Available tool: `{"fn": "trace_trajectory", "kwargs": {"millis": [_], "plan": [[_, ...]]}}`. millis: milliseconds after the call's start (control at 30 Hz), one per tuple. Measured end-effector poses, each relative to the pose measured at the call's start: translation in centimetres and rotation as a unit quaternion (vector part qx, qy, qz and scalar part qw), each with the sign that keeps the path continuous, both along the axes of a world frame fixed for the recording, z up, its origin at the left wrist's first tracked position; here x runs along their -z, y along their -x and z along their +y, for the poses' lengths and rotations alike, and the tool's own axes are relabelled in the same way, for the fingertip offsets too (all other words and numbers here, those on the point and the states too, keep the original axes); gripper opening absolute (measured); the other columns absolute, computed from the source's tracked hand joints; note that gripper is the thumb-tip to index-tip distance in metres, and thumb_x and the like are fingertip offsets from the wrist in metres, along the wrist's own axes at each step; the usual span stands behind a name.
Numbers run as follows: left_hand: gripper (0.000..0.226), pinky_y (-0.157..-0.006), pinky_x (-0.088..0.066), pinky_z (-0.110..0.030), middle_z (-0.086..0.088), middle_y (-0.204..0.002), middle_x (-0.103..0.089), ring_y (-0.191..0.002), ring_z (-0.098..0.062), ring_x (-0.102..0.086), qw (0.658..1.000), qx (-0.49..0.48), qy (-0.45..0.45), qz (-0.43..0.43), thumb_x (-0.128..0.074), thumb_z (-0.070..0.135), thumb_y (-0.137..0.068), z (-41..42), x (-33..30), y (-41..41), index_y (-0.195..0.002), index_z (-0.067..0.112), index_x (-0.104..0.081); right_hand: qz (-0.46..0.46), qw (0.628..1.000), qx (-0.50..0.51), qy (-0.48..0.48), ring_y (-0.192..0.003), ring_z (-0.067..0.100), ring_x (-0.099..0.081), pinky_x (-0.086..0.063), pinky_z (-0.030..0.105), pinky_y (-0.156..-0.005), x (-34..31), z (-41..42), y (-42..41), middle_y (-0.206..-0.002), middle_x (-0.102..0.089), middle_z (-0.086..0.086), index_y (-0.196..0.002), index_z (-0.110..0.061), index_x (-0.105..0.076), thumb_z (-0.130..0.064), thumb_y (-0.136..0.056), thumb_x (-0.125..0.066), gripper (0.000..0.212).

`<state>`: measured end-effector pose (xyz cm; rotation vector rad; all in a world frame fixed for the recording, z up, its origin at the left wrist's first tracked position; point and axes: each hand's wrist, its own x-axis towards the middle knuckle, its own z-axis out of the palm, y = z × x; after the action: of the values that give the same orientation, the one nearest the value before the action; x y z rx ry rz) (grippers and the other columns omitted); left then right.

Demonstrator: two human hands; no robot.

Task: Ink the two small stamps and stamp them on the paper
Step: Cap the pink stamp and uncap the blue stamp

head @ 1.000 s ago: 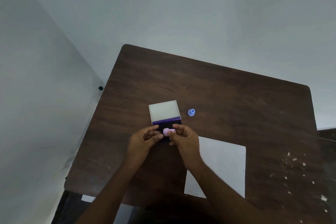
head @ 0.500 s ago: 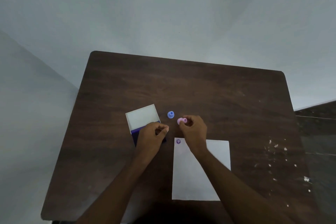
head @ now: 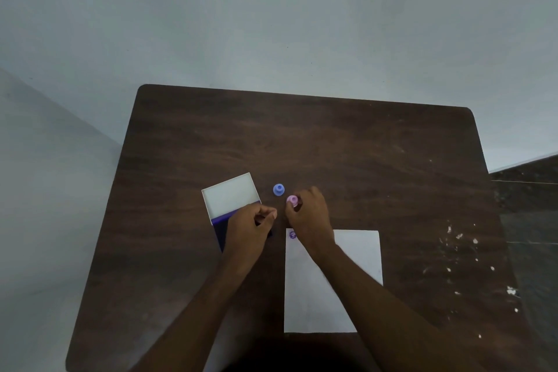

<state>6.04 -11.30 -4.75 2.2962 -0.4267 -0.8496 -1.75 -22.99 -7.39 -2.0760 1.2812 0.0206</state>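
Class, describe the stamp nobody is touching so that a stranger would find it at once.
Start at the white lid of the open ink pad on the dark wooden table. Just right of it stands the blue stamp, alone and untouched. Its neighbour, the pink stamp, is gripped by the right hand.

Blue stamp (head: 278, 189) upright mid-bench, pink stamp (head: 292, 199) just beside it. Paper (head: 356, 251) at the near edge, purple print (head: 292, 234) in its far-left corner.
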Motion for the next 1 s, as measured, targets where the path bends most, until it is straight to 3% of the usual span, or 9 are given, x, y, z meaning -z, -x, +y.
{"fn": "trace_trajectory", "kwargs": {"millis": [100, 333, 533, 700, 833, 1000], "plan": [[0.022, -0.085, -0.041, -0.019, -0.002, -0.111, -0.07, -0.093, -0.008, -0.059, 1.0, -0.003, 0.007, 0.001, -0.063, 0.028, -0.09, 0.1, -0.3, -0.1, -0.107, 0.015, -0.069, 0.008, 1.0, 0.008, -0.008, -0.073, 0.009, -0.048, -0.038, 0.02, -0.071, 0.0, -0.1, -0.1, -0.09, -0.062, 0.002, -0.084, -0.018, -0.055, -0.031, -0.091, -0.056, 0.015], [0.024, -0.086, -0.044, -0.022, -0.002, -0.112, -0.069, -0.097, -0.011, -0.06, 1.0, -0.013, 0.014, 0.0, -0.062, 0.029, -0.09, 0.5, -0.7, -0.5, -0.107, 0.014, -0.068, -0.012, 0.999, -0.014, 0.049, -0.089, 0.008, -0.046, -0.034, 0.018, -0.078, -0.3, 0.1, 0.0, -0.104, -0.061, 0.002, -0.102, -0.016, -0.059, -0.034, -0.087, -0.06, 0.023], [0.023, -0.091, -0.048, -0.026, -0.001, -0.111, -0.069, -0.099, -0.011, -0.061, 1.0, -0.015, 0.024, 0.0, -0.063, 0.029, -0.09, 1.0, -0.7, -0.6, -0.107, 0.015, -0.069, -0.012, 0.995, -0.046, 0.09, -0.096, 0.011, -0.051, -0.038, 0.019, -0.083, -0.6, -0.1, -0.2, -0.108, -0.063, 0.0, -0.105, -0.018, -0.06, -0.036, -0.087, -0.059, 0.025], [0.019, -0.076, -0.042, -0.012, 0.003, -0.104, -0.071, -0.084, 0.0, -0.057, 0.999, -0.017, 0.041, 0.001, -0.063, 0.028, -0.089, 1.5, -0.8, -0.6, -0.102, 0.017, -0.071, -0.026, 0.984, -0.088, 0.156, -0.101, 0.018, -0.055, -0.044, 0.03, -0.087, -1.3, -0.1, -1.6, -0.111, -0.065, 0.003, -0.109, -0.017, -0.061, -0.038, -0.089, -0.056, 0.029], [0.015, -0.075, -0.042, -0.012, 0.006, -0.101, -0.07, -0.087, -0.003, -0.059, 0.999, -0.016, 0.046, -0.007, -0.063, 0.029, -0.089, 2.2, -1.0, -0.8, -0.099, 0.021, -0.07, -0.018, 0.966, -0.166, 0.199, -0.108, 0.025, -0.053, -0.045, 0.037, -0.089, -1.4, -0.1, -2.6, -0.119, -0.062, 0.01, -0.121, -0.011, -0.058, -0.031, -0.091, -0.053, 0.036], [0.011, -0.07, -0.038, -0.006, 0.008, -0.098, -0.07, -0.078, 0.002, -0.056, 0.997, 0.041, 0.042, -0.049, -0.062, 0.032, -0.09, 3.3, -1.3, -1.3, -0.096, 0.026, -0.069, -0.05, 0.961, -0.181, 0.203, -0.101, 0.026, -0.054, -0.045, 0.031, -0.084, -1.6, -0.1, -2.8, -0.11, -0.065, 0.014, -0.113, -0.004, -0.063, -0.017, -0.092, -0.056, 0.026]]}}
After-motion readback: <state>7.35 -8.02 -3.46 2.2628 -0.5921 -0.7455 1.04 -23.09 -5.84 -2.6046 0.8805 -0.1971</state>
